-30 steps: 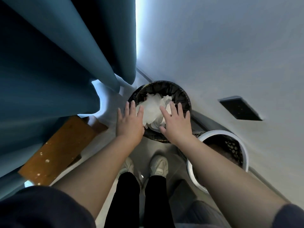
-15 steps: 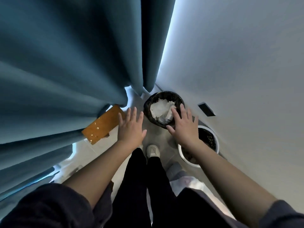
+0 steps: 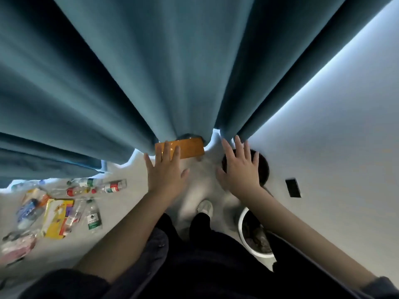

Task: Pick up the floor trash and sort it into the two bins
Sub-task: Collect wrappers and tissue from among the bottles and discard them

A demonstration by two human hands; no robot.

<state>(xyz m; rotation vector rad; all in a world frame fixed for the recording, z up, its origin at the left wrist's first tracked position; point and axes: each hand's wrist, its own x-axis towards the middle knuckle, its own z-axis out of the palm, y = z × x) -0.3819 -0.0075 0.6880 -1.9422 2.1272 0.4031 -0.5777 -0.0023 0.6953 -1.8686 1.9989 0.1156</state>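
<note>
Plastic bottles (image 3: 112,186) and a yellow packet (image 3: 56,216) lie scattered on the grey floor (image 3: 133,201) to your left, well apart from both bins. Left hand (image 3: 165,170) and right hand (image 3: 239,168) are both spread, fingers straight, holding nothing. Dark bin (image 3: 264,169) shows behind the right hand, by the wall (image 3: 345,147). White bin (image 3: 242,223) is just beside your right leg (contents too blurred to read).

Next step, as I read it: turn left and take one item. Go for the green-label bottle (image 3: 94,217) nearest your feet. Grip round the body, not the cap. Pick the bin before you lift.

Room: open floor is left and centre. The right side is tight, with the wall plus two bins. Curtain (image 3: 151,72) hem hangs low by the far bottles, and an orange board (image 3: 190,147) pokes out beneath it, so reach under and don't drag fabric. Mind your shoe (image 3: 205,207) near the white rim when pivoting.
</note>
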